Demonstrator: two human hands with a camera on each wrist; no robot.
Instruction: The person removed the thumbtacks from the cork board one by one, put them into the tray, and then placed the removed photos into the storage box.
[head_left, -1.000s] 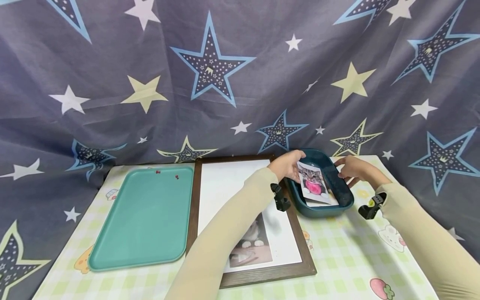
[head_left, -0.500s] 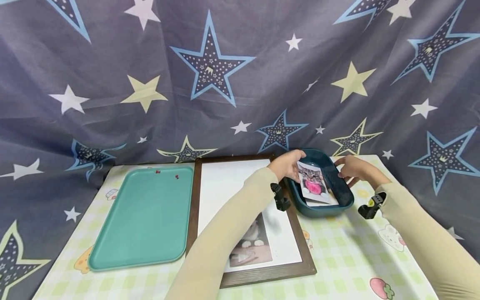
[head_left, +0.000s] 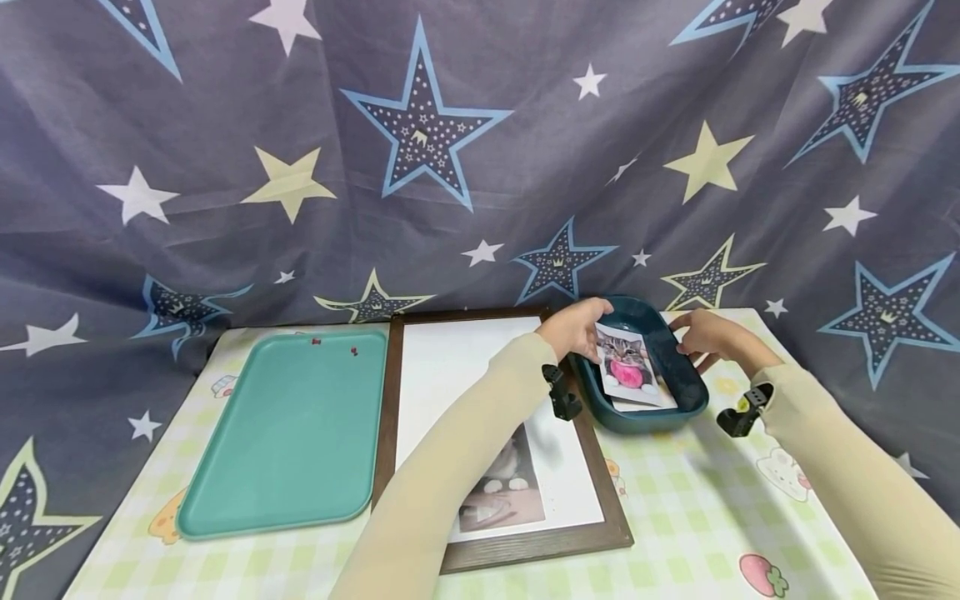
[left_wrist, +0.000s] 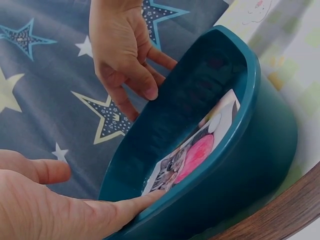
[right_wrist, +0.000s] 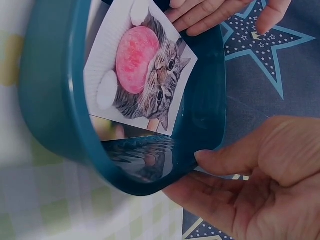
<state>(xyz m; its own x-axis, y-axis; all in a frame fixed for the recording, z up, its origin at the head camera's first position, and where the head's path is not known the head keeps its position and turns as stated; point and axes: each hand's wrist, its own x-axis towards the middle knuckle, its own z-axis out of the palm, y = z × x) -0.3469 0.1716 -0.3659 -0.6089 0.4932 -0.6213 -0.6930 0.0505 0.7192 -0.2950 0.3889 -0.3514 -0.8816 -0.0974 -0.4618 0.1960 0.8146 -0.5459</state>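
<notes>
A dark teal plastic bin (head_left: 652,423) stands at the back right of the table, with photos inside. The top photo (right_wrist: 150,70) shows a tabby cat with a pink ball and lies aslant over another print (right_wrist: 107,129). My left hand (head_left: 573,329) reaches over the bin's left rim; its straight fingers touch the inside near the photo's edge, thumb apart outside. At the opposite rim, my right hand (head_left: 708,337) pinches the wall, the thumb (right_wrist: 212,161) on the inner side and the fingers outside.
A brown-framed white board (head_left: 617,533) lies left of the bin, bearing a cat photo (head_left: 510,500) partly hidden by my left sleeve. Farther left is a green tray (head_left: 277,442) with two red push pins (head_left: 354,351) near its back edge. A star-patterned curtain (head_left: 480,167) hangs behind the table.
</notes>
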